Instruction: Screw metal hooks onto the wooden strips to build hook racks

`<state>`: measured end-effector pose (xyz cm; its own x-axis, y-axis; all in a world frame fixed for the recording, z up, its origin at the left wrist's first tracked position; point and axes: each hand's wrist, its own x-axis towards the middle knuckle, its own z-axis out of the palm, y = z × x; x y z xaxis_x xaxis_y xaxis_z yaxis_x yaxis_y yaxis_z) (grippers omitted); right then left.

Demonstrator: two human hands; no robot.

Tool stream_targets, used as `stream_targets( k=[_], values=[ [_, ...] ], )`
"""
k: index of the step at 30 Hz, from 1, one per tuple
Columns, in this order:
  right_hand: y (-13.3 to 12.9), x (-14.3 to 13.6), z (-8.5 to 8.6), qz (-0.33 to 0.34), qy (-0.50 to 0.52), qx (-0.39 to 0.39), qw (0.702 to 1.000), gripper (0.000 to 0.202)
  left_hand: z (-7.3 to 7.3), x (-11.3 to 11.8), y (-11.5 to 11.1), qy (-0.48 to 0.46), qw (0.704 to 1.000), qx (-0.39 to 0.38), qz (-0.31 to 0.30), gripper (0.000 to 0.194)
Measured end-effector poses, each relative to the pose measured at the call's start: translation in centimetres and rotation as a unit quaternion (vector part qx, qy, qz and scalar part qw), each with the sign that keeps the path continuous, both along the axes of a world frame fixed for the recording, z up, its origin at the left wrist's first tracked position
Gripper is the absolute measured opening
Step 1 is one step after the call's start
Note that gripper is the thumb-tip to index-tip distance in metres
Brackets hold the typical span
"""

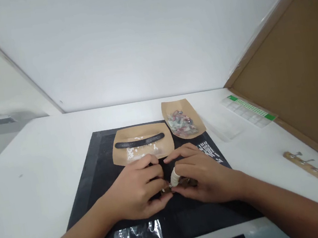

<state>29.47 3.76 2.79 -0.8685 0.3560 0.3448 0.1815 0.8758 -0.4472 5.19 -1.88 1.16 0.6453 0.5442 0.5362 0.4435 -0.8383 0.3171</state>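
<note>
On my feed, the left hand [140,188] and right hand [198,174] both pinch a small brown piece [189,182] between thumb and fingers over the black mat [96,175]. A white finger sleeve [174,177] covers one right finger. Beyond, a curved black nail file [140,141] lies in a paper tray [143,130].

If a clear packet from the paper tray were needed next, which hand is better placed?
Likely the right hand: it lies nearer the paper tray of clear packets than the left hand does. Both, though, hold a small brown object.
</note>
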Motion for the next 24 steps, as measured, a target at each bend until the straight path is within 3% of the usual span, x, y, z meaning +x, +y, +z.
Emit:
stream_targets(
  k=[14,24],
  values=[
    [0.5,0.2,0.2,-0.025,0.065,-0.014,0.998,0.018,-0.2,-0.2,0.3,-0.043,0.998,0.004,0.046,0.013],
    [1.4,0.8,0.8,-0.072,0.064,0.004,0.995,0.007,-0.2,-0.9,0.1,-0.028,0.997,0.024,0.072,0.01]
  ],
)
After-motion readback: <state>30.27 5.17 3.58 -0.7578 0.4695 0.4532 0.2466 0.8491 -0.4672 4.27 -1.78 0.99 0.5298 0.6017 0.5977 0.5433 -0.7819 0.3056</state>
